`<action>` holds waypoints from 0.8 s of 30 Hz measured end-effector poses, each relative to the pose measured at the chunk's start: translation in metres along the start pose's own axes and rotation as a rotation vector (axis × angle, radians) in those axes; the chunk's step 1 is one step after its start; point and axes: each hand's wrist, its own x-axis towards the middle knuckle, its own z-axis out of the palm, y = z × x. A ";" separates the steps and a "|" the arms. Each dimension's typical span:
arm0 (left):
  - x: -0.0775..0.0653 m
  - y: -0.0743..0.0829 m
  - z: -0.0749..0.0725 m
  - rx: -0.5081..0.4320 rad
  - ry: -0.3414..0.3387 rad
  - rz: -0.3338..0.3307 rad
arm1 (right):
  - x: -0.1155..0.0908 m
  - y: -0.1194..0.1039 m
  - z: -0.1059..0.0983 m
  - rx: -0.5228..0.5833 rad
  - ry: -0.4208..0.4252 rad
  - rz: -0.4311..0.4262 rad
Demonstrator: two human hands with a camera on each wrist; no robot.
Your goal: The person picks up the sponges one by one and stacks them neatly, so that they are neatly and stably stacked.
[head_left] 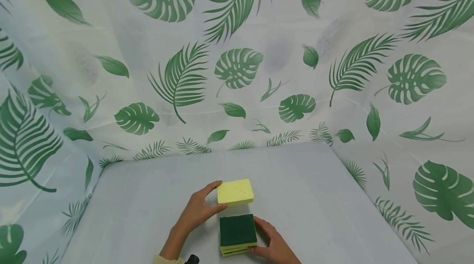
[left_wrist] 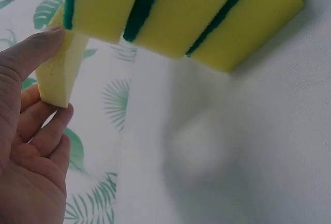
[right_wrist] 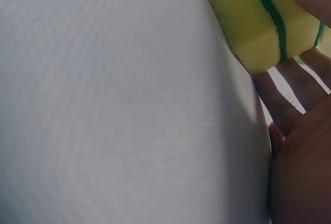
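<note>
My left hand [head_left: 198, 210] pinches a yellow sponge [head_left: 235, 192] between its thumb and fingers. The sponge is held beyond a stack of sponges [head_left: 238, 231], apart from it, yellow face up. No green layer shows on it. Three yellow sponges with dark green scouring layers make up the stack, seen from the side in the left wrist view [left_wrist: 176, 17]; its top face is green. At the stack's right side my right hand [head_left: 274, 241] grips it, thumb at the near corner and fingers at the far one. The right wrist view shows those fingers [right_wrist: 305, 84] against the sponges.
The stack stands on a pale, cloth-covered table [head_left: 148, 198]. White sheets with green leaf prints [head_left: 237, 103] rise behind the table and on both sides. A black object [head_left: 192, 259] shows at my left wrist by a light sleeve [head_left: 166, 260].
</note>
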 end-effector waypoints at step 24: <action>-0.028 0.016 -0.011 0.003 0.010 0.080 | -0.004 -0.001 0.001 -0.035 0.012 -0.050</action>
